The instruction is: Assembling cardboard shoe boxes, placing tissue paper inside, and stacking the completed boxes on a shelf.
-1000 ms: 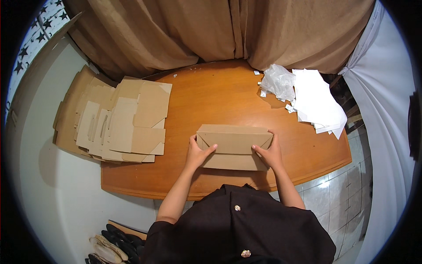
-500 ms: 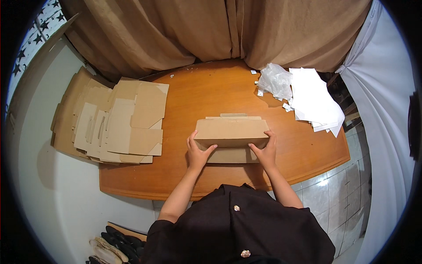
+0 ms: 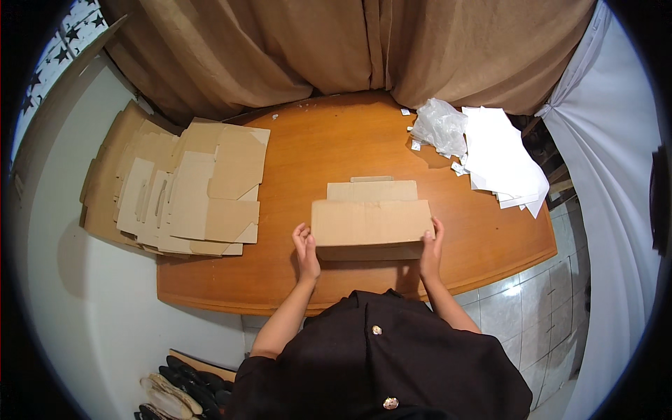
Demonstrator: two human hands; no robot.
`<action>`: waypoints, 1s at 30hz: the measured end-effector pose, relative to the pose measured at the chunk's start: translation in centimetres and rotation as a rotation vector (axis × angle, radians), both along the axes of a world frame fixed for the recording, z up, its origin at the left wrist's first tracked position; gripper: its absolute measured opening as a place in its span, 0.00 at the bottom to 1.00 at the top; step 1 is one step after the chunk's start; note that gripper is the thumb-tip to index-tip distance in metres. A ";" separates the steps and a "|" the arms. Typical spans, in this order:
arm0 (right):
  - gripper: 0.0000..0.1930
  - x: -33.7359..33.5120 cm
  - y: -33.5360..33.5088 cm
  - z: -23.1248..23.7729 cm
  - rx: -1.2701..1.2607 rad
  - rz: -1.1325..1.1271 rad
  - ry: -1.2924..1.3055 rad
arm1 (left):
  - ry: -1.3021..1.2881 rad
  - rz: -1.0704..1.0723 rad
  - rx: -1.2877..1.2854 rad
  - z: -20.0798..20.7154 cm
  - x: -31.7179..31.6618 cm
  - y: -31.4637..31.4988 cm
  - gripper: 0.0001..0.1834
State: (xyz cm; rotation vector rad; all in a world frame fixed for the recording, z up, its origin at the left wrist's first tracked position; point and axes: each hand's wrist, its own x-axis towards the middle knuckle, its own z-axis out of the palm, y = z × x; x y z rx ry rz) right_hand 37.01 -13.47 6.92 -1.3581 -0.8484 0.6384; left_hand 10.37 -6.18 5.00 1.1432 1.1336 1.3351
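A brown cardboard box [image 3: 371,224] stands near the front of the wooden table, directly before me. Its top panel is folded down toward me, and a narrower flap [image 3: 371,190] with a small tab rises behind it. My left hand [image 3: 306,253] is at the box's left end, its fingers stretched and apart. At the opposite end my right hand [image 3: 431,250] has its fingers extended along the side, the thumb by the front corner. Both palms face the box; whether they press on it is hard to tell. The box's underside is hidden.
Flat cardboard blanks [image 3: 203,189] lie stacked on the left of the table [image 3: 336,140]. At the back right are a crumpled clear plastic bag [image 3: 439,127], small white pieces and white paper sheets [image 3: 500,154]. A brown curtain [image 3: 336,49] hangs behind the table.
The box's top panel has come forward and down over the front opening. My thumbs have left the front edge, and both hands have shifted outward to the box's ends.
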 end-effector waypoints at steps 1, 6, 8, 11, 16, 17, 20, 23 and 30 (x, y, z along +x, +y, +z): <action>0.25 0.3 -0.1 0.0 -0.001 0.001 -0.001 | -0.116 -0.019 -0.169 1.0 0.3 -0.2 0.35; 0.26 1.7 -0.8 1.5 -0.179 0.054 0.045 | 0.053 -0.173 -0.102 2.1 -0.5 -0.6 0.36; 0.25 1.8 -1.6 1.9 -0.150 0.088 0.038 | 0.049 -0.226 -0.036 2.6 -1.0 -1.2 0.37; 0.23 2.0 -3.3 0.9 -0.081 0.195 0.133 | 0.184 -0.175 0.062 1.5 -2.3 -2.5 0.36; 0.21 2.6 -6.2 -4.3 -0.195 0.236 0.076 | 0.399 -0.132 0.027 -2.0 -4.4 -5.3 0.22; 0.21 2.9 -6.6 -4.9 -0.203 0.220 0.103 | 0.465 -0.114 0.088 -3.3 -5.2 -5.3 0.19; 0.20 3.9 -7.0 -4.9 -0.283 0.045 -0.006 | 0.486 0.040 0.113 -2.4 -4.9 -5.3 0.15; 0.13 3.1 -4.7 -0.1 -0.165 -0.031 -0.204 | 0.451 0.158 0.142 2.1 -3.0 -3.8 0.13; 0.11 -1.8 3.7 6.1 -0.282 0.630 -0.658 | 0.756 -0.628 0.292 7.5 4.3 1.8 0.14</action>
